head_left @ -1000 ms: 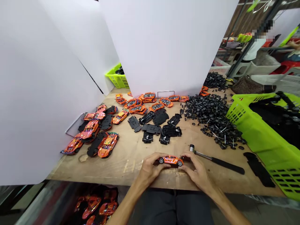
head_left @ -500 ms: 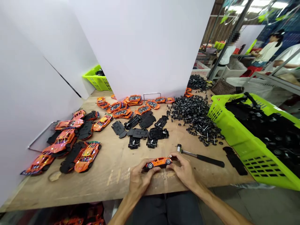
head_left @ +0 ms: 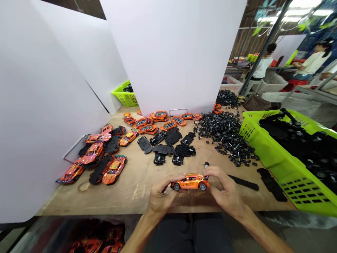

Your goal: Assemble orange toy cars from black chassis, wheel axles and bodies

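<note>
Between my two hands is an orange toy car (head_left: 191, 182), side-on with its wheels downward, above the front of the wooden table (head_left: 137, 182). My left hand (head_left: 161, 193) grips one end with fingers and thumb. My right hand (head_left: 225, 186) pinches the other end. A hammer (head_left: 243, 182) lies behind my right hand, which hides part of its shaft. Black car chassis (head_left: 163, 150) are spread on the table beyond the car. Left of them sit several assembled orange cars (head_left: 115, 169), some tipped over.
Orange car shells (head_left: 147, 129) lie along the back. A heap of black wheels on axles (head_left: 223, 131) is at the back right, beside a green basket (head_left: 273, 165) of black parts. White panels (head_left: 173, 52) stand behind. A co-worker (head_left: 310, 59) sits at the far right.
The orange toy car has come up nearer to the camera, held by both hands. My right hand now covers more of the hammer. The whole view has shifted slightly.
</note>
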Motion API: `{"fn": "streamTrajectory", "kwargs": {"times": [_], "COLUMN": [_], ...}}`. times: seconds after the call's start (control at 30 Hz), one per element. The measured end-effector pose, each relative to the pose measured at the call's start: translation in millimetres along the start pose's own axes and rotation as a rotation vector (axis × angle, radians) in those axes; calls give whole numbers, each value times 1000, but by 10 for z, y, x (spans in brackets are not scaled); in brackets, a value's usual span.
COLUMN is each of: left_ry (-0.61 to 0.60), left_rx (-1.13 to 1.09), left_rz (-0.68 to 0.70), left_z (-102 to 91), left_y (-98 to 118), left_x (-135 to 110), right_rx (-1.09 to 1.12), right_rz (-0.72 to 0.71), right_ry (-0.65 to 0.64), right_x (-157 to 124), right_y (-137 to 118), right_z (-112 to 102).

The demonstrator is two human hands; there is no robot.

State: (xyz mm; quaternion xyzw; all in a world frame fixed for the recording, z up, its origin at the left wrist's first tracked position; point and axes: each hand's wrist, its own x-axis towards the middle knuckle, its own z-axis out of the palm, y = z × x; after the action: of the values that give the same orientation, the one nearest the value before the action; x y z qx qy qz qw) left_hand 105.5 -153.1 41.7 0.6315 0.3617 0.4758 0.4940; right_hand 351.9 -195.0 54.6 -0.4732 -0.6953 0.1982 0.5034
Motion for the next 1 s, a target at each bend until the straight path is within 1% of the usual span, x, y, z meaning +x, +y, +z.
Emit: {"fn": "streamTrajectory", "kwargs": {"times": [0.07,0.1,0.23,0.3,0.37,0.43,0.53,0.63,0.7,0.77,0.8,0.83,0.87,0.9,0.93,0.97,1.0], "left_ry": [-64,-73,-36,-25,-22,-19,24,38,23,35,76,147,253,397,540,656,705], "left_rx": [2,-3,43,81,107,135,151,98,95,161,220,296,387,499,625,752,853], "left_rz": [-2,-5,49,83,84,52,-9,-92,-131,-126,-104,-73,-29,20,73,111,129], "left_z": [-27,-32,-11,11,37,69,120,133,79,-77,-209,-382,-596,-843,-1112,-1388,-1652], "left_y": [113,164,333,393,419,390,233,14,-97,-146,-147,-134,-113,-86,-60,-38,-24], "left_x": [-1,-6,-20,-22,-30,-50,-112,-180,-195,-160,-120,-65,2,80,164,252,341], "right_rx": [24,37,40,30,34,47,69,108,160,205,208,187,145,87,28,-26,-69], "right_rz": [9,10,13,41,88,149,260,363,406,406,390,366,339,317,301,291,289], "right_ry": [12,13,-11,16,53,71,58,26,4,-24,-35,-39,-38,-33,-23,-11,4], "right_x": [28,38,48,41,23,-15,-120,-240,-271,-232,-187,-132,-72,-16,31,65,82], "right_y": [-39,-55,-131,-164,-162,-104,81,285,368,402,410,418,430,450,476,508,541], "right_z": [-67,-97,-159,-159,-148,-127,-34,179,349,470,494,487,450,387,307,219,133]}}
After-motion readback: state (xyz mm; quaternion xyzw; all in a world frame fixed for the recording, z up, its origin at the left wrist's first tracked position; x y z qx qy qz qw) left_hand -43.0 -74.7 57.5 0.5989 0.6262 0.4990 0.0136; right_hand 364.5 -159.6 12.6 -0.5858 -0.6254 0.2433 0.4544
